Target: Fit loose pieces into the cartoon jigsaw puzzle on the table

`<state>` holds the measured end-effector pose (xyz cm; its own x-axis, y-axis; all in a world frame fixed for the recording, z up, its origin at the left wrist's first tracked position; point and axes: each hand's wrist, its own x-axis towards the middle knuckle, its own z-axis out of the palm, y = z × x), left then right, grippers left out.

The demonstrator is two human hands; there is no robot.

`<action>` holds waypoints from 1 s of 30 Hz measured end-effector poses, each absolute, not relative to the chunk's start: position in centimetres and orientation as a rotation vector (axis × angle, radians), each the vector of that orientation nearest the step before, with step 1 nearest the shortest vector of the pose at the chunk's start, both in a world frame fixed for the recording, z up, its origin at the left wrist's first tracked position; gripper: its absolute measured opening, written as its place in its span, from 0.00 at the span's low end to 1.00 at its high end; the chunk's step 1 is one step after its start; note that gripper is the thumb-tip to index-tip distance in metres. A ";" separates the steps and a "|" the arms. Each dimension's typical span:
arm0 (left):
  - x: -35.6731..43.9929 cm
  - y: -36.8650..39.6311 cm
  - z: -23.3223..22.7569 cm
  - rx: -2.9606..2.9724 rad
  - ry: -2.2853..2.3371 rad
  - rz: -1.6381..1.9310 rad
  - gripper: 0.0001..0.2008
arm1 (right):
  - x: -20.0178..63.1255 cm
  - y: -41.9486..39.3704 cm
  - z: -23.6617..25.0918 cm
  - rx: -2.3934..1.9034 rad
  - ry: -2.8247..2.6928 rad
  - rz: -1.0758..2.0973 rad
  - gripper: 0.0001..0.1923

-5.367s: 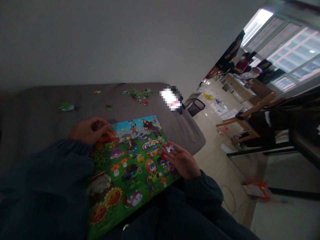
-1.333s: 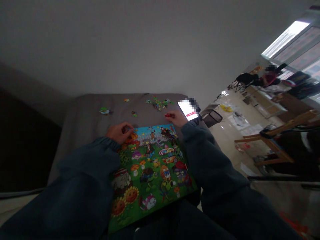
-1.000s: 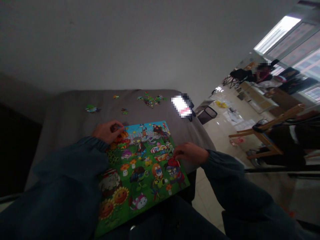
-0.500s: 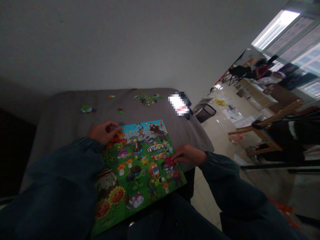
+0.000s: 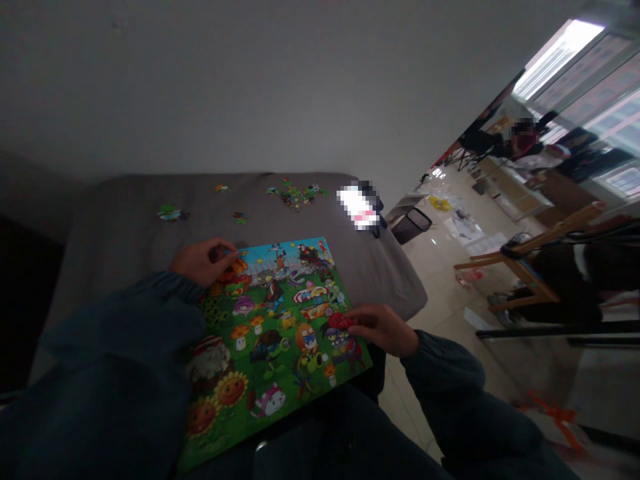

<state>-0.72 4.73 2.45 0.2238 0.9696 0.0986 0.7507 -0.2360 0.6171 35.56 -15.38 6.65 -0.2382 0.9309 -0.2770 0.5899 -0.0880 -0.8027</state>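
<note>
A colourful cartoon jigsaw puzzle board (image 5: 273, 333) lies across my lap and the edge of a grey cushion (image 5: 125, 233). My left hand (image 5: 203, 261) grips the board's far left corner, fingers curled over the edge. My right hand (image 5: 385, 328) rests at the board's right edge and pinches a small red puzzle piece (image 5: 340, 321) against the picture. Both arms wear dark sleeves.
Loose puzzle pieces (image 5: 295, 195) lie scattered at the cushion's far side, with a few more (image 5: 170, 213) to the left. A lit phone (image 5: 357, 203) sits at the far right corner. A black bin (image 5: 411, 225), wooden chair (image 5: 530, 267) and seated people (image 5: 525, 137) are beyond.
My right hand went out to the loose pieces near the phone, came back with a red piece and now holds it on the board's right side. My left hand stayed on the corner.
</note>
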 end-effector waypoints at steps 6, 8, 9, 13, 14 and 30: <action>-0.7 4.7 2.5 2.056 1.580 0.657 0.16 | 35.0 -16.2 5.6 -1.752 -1.833 0.879 0.15; -0.7 4.7 2.5 2.054 1.575 0.653 0.17 | 35.0 -16.1 5.4 -1.739 -1.827 0.870 0.20; -0.7 4.7 2.6 2.052 1.575 0.654 0.17 | 35.0 -15.9 5.3 -1.731 -1.833 0.875 0.21; -0.8 4.7 2.6 2.052 1.563 0.659 0.17 | 34.9 -15.2 5.3 -1.727 -1.867 0.917 0.21; -0.8 4.6 2.6 2.054 1.557 0.660 0.17 | 34.9 -15.0 5.4 -1.734 -1.876 0.935 0.21; -0.7 4.4 2.7 2.054 1.512 0.690 0.15 | 32.1 -6.6 9.8 -1.481 -2.246 0.867 0.17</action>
<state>-0.70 4.44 2.72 0.2568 0.9605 0.1073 0.7103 -0.2629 0.6530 32.14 -6.62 9.81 -0.4152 0.9072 -0.0673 0.7172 0.2809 -0.6377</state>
